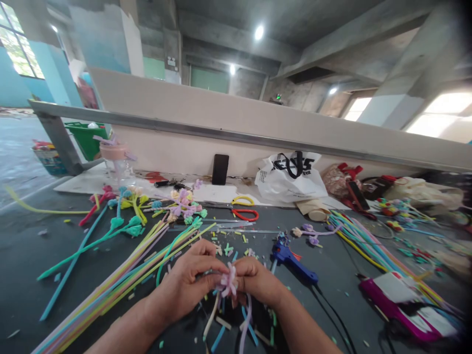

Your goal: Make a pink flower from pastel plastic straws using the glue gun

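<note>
Between my two hands is a small pink flower of pipe cleaner pieces (229, 281), held above the dark table. My left hand (188, 278) pinches its left side with thumb and forefinger. From the right, my right hand (260, 281) is closed on the same flower, its fingertips partly hidden behind the petals. A lilac pipe cleaner (246, 324) and a cream one hang below; whether they join the flower I cannot tell. A bundle of long pastel pipe cleaners (110, 300) lies left of my left hand. Beyond my right hand rests a blue glue gun (295, 263).
Red and yellow-handled scissors (245, 212) lie ahead, below a black phone (220, 169) leaning upright. Finished fuzzy flowers (182, 202) sit at left. Cut scraps litter the middle. At right are a white bag (291, 177), more pipe cleaners (368, 241) and a magenta device (401, 307) with cables.
</note>
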